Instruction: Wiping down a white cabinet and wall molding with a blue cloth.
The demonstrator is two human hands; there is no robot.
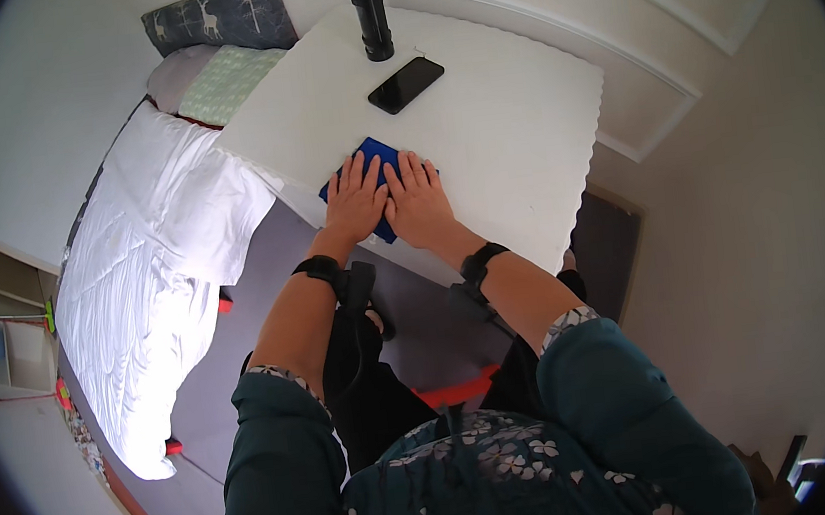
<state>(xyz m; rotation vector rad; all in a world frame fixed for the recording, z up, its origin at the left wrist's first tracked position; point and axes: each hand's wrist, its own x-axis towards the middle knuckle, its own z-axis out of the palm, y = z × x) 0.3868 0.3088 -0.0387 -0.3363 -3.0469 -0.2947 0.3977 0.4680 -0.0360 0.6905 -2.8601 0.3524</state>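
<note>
A flat blue square (376, 149), which looks like a folded cloth, lies at the near edge of the white table (518, 116). My left hand (357, 203) rests flat on its left part, fingers stretched out. Beside it, my right hand (419, 204) presses flat on the right part, fingers also extended. The two hands nearly meet at the thumbs and hide much of the blue piece. Its far and near corners show between and below them. Each wrist wears a black band.
A black phone (407, 85) lies beyond my hands, and a black cylinder (373, 20) stands upright behind it. To the left is a bed with a white quilt (147, 215) and a green pillow (231, 83). A wall runs along the table's far side. A red seat (457, 390) shows beneath me.
</note>
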